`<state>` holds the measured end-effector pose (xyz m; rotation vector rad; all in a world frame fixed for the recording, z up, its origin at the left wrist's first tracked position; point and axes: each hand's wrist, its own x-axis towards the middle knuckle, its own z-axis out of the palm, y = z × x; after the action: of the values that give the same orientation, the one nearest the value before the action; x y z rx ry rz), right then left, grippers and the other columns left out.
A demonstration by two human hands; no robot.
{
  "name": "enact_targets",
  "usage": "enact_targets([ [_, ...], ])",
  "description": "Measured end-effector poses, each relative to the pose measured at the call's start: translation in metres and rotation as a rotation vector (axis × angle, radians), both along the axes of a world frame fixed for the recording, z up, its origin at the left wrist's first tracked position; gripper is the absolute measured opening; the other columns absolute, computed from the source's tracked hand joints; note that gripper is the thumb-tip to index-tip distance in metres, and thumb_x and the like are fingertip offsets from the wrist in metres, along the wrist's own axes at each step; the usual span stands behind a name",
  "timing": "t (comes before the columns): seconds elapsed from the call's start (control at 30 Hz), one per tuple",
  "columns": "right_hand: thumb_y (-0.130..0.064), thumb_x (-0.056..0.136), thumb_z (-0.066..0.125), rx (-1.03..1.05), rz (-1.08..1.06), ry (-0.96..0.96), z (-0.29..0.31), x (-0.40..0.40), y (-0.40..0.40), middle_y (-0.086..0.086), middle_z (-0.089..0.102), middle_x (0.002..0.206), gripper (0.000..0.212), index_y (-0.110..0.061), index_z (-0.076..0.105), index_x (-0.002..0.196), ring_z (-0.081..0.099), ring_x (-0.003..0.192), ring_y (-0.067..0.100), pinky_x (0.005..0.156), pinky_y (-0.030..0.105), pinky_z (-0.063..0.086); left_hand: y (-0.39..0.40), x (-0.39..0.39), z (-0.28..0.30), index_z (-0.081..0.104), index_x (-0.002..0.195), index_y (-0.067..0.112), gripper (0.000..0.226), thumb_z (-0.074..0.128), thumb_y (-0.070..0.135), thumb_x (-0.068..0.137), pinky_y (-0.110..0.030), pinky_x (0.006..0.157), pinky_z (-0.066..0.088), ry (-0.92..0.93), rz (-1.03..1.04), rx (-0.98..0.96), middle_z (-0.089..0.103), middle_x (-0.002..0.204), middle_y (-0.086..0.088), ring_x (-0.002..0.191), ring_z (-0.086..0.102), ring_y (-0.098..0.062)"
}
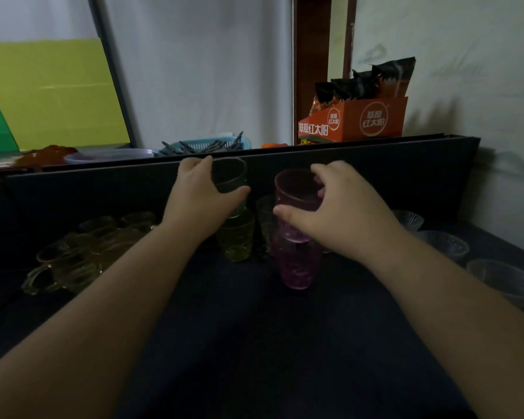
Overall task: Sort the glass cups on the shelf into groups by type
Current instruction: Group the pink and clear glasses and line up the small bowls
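You face a dim room: a pale wall (pixel 200 71), a dark brown door frame (pixel 310 55), and a yellow-green board (pixel 52 92) leaning at the left.

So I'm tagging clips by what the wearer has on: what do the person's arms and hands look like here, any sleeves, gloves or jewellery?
Both forearms are bare along the whole length in view; no sleeve edge shows. The left hand and right hand wear no gloves. No watch, bracelet or ring is visible on the sides facing the camera. The dim light hides finer detail such as nails or marks.
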<state>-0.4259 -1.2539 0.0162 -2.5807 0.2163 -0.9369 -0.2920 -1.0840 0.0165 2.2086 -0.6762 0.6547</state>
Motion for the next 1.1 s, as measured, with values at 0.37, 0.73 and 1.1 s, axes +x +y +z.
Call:
enact_targets([
  [0.37,-0.08,0.066,0.062,-0.012,-0.006,0.13,-0.044,0.005,0.006,-0.008,0.05,0.106,0.069,-0.028,0.059,0.112,0.052,0.099,0.011,0.082,0.03,0.049,0.002,0.012,-0.038,0.044,0.139,0.011,0.083,0.073,0.056,0.075,-0.026,0.089,0.039,0.234,0.044,0.147,0.034,0.142,-0.007,0.107,0.047,-0.014],
  [0.73,-0.069,0.064,0.075,0.119,0.033,0.087,-0.059,-0.007,0.008,-0.017,0.041,0.113,0.078,-0.032,0.05,0.128,0.048,0.101,0.002,0.084,0.021,0.041,0.006,0.007,-0.046,0.024,0.151,0.019,0.105,0.067,0.07,0.07,-0.04,0.105,0.036,0.213,0.152,0.323,0.026,0.15,-0.013,0.133,0.035,-0.03],
  [1.1,-0.058,0.065,0.078,0.211,-0.055,0.055,-0.064,-0.031,-0.017,-0.015,0.039,0.108,0.077,-0.029,0.045,0.129,0.051,0.099,0.006,0.079,0.023,0.039,-0.054,-0.04,-0.06,0.012,0.154,0.016,0.095,0.067,0.048,0.083,-0.031,0.114,0.012,0.076,-0.131,0.178,0.011,0.16,-0.002,0.146,0.009,-0.017],
])
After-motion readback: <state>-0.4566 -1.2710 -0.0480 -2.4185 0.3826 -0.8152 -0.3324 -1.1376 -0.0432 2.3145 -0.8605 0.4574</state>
